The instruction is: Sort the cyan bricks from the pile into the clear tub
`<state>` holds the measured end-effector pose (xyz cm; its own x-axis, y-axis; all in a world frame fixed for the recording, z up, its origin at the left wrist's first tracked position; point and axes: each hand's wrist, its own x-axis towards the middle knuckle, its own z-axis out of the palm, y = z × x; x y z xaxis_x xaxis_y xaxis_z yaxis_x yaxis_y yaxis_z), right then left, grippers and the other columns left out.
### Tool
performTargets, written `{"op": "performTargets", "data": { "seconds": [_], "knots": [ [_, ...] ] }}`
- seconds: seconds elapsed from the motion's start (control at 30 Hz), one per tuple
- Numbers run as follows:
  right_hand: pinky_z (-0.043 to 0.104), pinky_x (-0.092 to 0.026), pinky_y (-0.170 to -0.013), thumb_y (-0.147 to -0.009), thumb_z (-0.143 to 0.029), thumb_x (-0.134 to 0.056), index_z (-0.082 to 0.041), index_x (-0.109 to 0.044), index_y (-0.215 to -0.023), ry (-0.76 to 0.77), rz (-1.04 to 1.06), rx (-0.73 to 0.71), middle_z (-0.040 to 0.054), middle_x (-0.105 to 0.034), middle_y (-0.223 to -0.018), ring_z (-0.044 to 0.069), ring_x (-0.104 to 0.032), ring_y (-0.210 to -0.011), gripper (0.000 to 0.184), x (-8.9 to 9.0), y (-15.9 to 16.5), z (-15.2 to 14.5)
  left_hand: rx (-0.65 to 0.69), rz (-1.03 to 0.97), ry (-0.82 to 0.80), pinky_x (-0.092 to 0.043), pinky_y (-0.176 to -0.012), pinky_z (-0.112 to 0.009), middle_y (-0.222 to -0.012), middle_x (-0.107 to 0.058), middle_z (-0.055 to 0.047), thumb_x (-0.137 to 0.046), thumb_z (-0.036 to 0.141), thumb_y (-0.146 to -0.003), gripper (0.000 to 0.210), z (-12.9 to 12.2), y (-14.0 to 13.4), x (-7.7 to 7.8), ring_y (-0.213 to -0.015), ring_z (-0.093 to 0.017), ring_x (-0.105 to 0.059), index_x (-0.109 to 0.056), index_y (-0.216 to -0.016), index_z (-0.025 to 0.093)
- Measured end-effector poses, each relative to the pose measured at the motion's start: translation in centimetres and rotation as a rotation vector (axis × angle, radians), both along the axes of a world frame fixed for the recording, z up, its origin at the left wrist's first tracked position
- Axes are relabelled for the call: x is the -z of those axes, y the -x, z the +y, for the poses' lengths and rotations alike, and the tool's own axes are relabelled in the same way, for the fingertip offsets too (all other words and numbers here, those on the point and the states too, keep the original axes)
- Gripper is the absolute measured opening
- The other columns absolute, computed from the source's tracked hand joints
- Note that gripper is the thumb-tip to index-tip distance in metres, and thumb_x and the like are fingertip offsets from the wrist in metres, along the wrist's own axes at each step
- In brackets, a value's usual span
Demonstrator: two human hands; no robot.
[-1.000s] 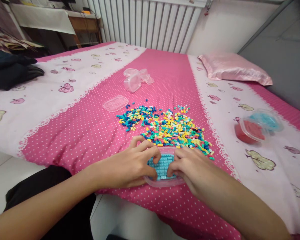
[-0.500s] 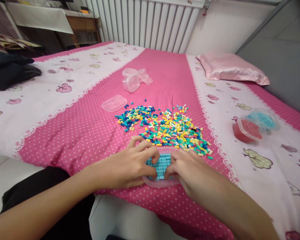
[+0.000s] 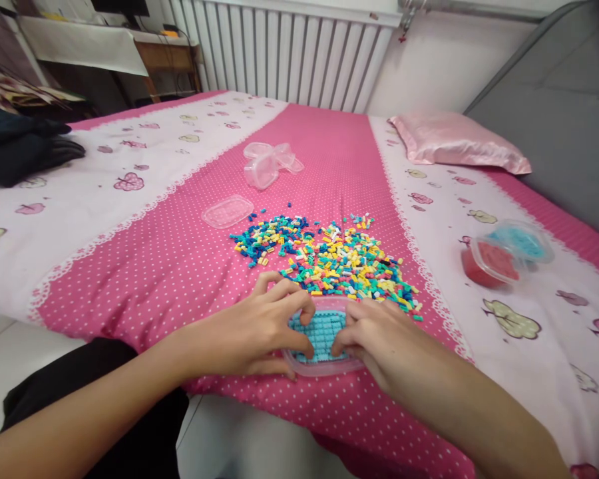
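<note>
A clear plastic container (image 3: pixel 324 370) stands at the near edge of the bed, with light-blue building bricks (image 3: pixel 324 332) packed inside in tidy rows. Around its left side my left hand (image 3: pixel 267 326) is curled, with thumb and index fingertip reaching over the rim to the bricks. My right hand (image 3: pixel 379 336) grips the right side in the same way, its thumb at the bricks' right edge. The palms and my right hand's outer fingers are hidden. Just beyond the container lies a loose pile of mixed-colour bricks (image 3: pixel 339 259).
Beyond the pile are a clear lid (image 3: pixel 227 211) and several clear containers (image 3: pixel 263 171). On the right sit a tub of red bricks (image 3: pixel 494 261) and a tub of blue bricks (image 3: pixel 522 241). A pink pillow (image 3: pixel 459 143) and dark clothing (image 3: pixel 24 146) lie on the bed.
The view has shifted slightly. My right hand has moved a little to the right relative to my left, so more of the blue bricks shows between them.
</note>
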<state>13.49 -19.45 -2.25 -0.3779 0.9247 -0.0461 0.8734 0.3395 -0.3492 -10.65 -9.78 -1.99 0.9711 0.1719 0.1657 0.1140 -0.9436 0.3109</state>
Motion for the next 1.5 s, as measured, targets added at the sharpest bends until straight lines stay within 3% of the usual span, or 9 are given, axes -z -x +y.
{"op": "performTargets", "data": {
  "seconds": [0.17,0.27,0.4,0.53,0.73,0.97,1.27,1.43,1.5],
  "knots": [
    [0.04,-0.042,-0.083,-0.095,-0.013,-0.052,-0.029,-0.075,-0.097,0.018,0.02,0.106,0.0053,-0.063,-0.099,0.023,-0.056,-0.095,0.028,-1.9,0.1,0.1,0.002,-0.035,0.118,-0.03,-0.1,-0.042,-0.117,-0.054,-0.005,-0.075,0.059,-0.081,0.034,1.7,0.5,-0.5,-0.114,-0.024,-0.044,-0.076,-0.102,0.032],
    [0.041,-0.044,-0.092,-0.1,-0.025,-0.053,-0.028,-0.072,-0.109,-0.021,0.155,0.183,0.0057,-0.059,-0.104,0.023,-0.056,-0.102,0.022,-2.0,-0.4,0.7,-0.036,-0.058,0.155,-0.032,-0.1,-0.041,-0.115,-0.055,-0.006,-0.061,0.068,-0.087,0.046,2.6,0.7,-0.6,-0.112,-0.023,-0.045,-0.073,-0.108,0.03],
    [0.044,-0.044,-0.104,-0.102,-0.04,-0.049,-0.026,-0.065,-0.127,-0.026,0.354,0.368,0.0079,-0.055,-0.116,0.023,-0.056,-0.114,0.033,0.2,-1.9,0.3,-0.124,-0.061,0.132,-0.03,-0.099,-0.04,-0.11,-0.06,-0.005,-0.033,0.056,-0.104,0.048,3.1,0.6,-0.3,-0.105,-0.02,-0.046,-0.069,-0.115,0.027],
    [0.044,-0.046,-0.106,-0.105,-0.049,-0.04,-0.028,-0.051,-0.144,-0.001,0.426,0.411,0.0103,-0.057,-0.13,0.022,-0.06,-0.116,0.046,2.2,-2.9,-1.0,-0.135,-0.099,0.099,-0.031,-0.092,-0.036,-0.104,-0.062,-0.002,-0.036,0.045,-0.107,0.038,2.7,0.2,0.2,-0.097,-0.018,-0.049,-0.068,-0.113,0.025],
    [0.039,-0.05,-0.097,-0.103,-0.041,-0.047,-0.024,-0.057,-0.136,-0.001,0.501,0.372,0.0065,-0.07,-0.113,0.02,-0.065,-0.104,0.038,1.6,-2.0,-1.2,-0.161,-0.117,0.032,-0.032,-0.088,-0.033,-0.099,-0.061,-0.001,-0.047,0.033,-0.104,0.024,2.3,-0.4,0.8,-0.094,-0.016,-0.052,-0.068,-0.111,0.025],
    [0.039,-0.044,-0.108,-0.103,-0.03,-0.043,-0.022,-0.056,-0.137,0.002,0.539,0.405,0.0101,-0.066,-0.136,0.022,-0.06,-0.126,0.037,1.4,-1.0,-1.1,-0.22,-0.09,0.023,-0.036,-0.091,-0.035,-0.101,-0.062,-0.002,-0.045,0.029,-0.104,0.025,2.6,-0.4,1.6,-0.096,-0.018,-0.053,-0.069,-0.112,0.025],
    [0.032,-0.054,-0.082,-0.103,-0.033,-0.045,-0.023,-0.062,-0.126,-0.041,0.489,0.438,0.0032,-0.074,-0.098,0.018,-0.07,-0.091,0.03,1.3,-0.9,-0.9,-0.287,-0.106,0.042,-0.044,-0.089,-0.034,-0.104,-0.063,-0.004,-0.042,0.034,-0.105,0.03,2.5,-0.5,2.3,-0.098,-0.019,-0.054,-0.071,-0.108,0.026],
    [0.037,-0.055,-0.089,-0.107,-0.033,-0.036,-0.02,-0.062,-0.125,-0.214,0.383,0.55,0.0073,-0.071,-0.109,0.017,-0.068,-0.097,0.034,1.0,-4.1,3.0,-0.255,-0.135,0.003,-0.043,-0.087,-0.034,-0.102,-0.063,-0.004,-0.043,0.033,-0.104,0.028,2.4,-0.5,2.1,-0.096,-0.019,-0.052,-0.07,-0.108,0.026],
    [0.045,-0.056,-0.093,-0.1,-0.04,-0.058,-0.018,-0.062,-0.125,-0.277,0.303,0.555,0.0081,-0.067,-0.123,0.021,-0.066,-0.107,0.034,0.7,-5.5,6.3,-0.256,-0.124,-0.021,-0.041,-0.089,-0.036,-0.1,-0.062,-0.003,-0.044,0.031,-0.104,0.026,2.4,-0.5,2.0,-0.095,-0.019,-0.052,-0.069,-0.107,0.026]
  ]
}}
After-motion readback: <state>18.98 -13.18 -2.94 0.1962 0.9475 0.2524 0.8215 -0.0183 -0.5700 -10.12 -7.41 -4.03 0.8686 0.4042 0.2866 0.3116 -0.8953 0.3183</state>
